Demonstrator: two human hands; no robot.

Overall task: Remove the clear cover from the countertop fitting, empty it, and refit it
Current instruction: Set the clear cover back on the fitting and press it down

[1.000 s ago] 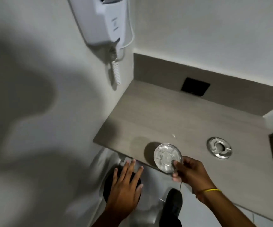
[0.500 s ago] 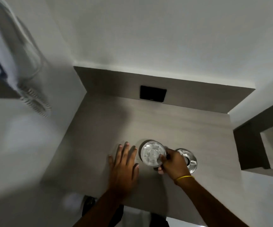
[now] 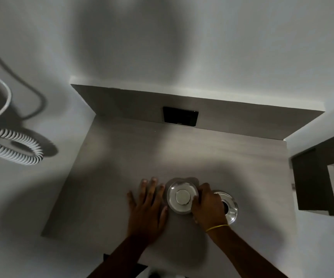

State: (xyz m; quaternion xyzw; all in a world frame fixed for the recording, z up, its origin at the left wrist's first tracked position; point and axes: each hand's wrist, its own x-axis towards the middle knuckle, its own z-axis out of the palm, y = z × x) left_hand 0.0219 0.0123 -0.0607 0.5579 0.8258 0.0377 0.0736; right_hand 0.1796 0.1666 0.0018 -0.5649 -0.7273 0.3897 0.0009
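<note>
Gripping clear cover (image 3: 182,197), right hand (image 3: 209,205) fingers curled; left hand (image 3: 149,205) flat, splayed on countertop (image 3: 122,157).

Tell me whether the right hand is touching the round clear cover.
Touching: the head view shows the right hand gripping the round clear cover's right rim.

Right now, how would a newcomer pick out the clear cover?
Start at the grey countertop under the black wall plate. Near its front edge the right hand grips a round clear cover, the left hand flat beside it. Unlike the shiny metal fitting to its right, it has a pale centre disc.
</note>
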